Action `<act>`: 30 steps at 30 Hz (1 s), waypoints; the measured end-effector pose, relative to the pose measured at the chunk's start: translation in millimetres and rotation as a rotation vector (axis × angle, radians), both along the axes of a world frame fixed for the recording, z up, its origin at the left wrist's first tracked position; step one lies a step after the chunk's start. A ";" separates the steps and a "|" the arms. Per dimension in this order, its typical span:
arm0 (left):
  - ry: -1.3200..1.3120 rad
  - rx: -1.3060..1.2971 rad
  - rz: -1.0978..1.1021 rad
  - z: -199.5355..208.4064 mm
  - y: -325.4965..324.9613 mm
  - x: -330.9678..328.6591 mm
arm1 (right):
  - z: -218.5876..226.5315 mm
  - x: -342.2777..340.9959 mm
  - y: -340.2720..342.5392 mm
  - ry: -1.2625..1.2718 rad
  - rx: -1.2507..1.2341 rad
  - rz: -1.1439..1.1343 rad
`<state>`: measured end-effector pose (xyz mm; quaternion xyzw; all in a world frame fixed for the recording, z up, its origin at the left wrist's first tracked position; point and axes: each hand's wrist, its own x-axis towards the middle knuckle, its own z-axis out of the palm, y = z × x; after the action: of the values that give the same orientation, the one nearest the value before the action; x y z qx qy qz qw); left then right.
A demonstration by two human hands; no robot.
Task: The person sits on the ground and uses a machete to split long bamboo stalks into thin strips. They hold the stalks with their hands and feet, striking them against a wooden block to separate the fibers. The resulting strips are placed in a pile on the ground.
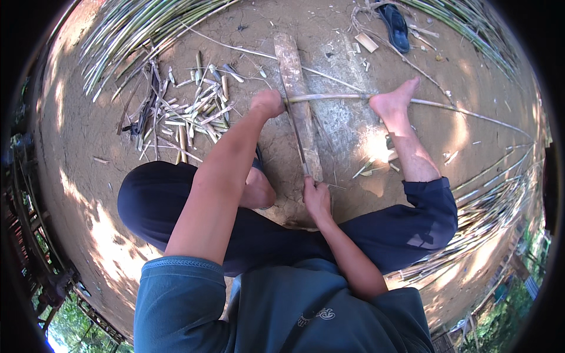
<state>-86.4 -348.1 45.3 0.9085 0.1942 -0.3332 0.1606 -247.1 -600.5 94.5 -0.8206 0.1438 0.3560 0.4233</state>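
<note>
Head view: the cane [329,96] lies across the wooden board [288,53], its left end hidden in the closed left hand [269,103]. The right hand [316,199] grips the long blade [297,138], covering its near end. The bare foot [389,103] masks a short section of the cane.

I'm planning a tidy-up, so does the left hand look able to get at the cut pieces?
Probably yes: the pieces lie just left of the left hand, with nothing seen between, though it would likely have to let go of the cane.
</note>
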 end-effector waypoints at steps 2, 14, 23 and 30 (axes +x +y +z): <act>0.035 -0.046 -0.056 -4.5 2.5 2.8 | -0.8 -5.7 -1.6 -0.214 -0.171 0.120; 0.033 -0.059 -0.154 -2.1 22.3 25.8 | 7.5 61.6 50.3 -0.016 -0.083 0.113; -0.056 0.008 -0.207 -9.9 23.1 25.1 | 8.6 22.3 7.3 -0.110 -0.071 0.136; -0.051 -0.050 -0.072 -9.1 19.2 20.8 | 9.1 42.1 34.6 -0.111 -0.065 0.110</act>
<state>-65.5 -329.0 36.3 0.9187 0.1490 -0.3204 0.1762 -205.0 -565.9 103.5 -0.8589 0.0863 0.3281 0.3837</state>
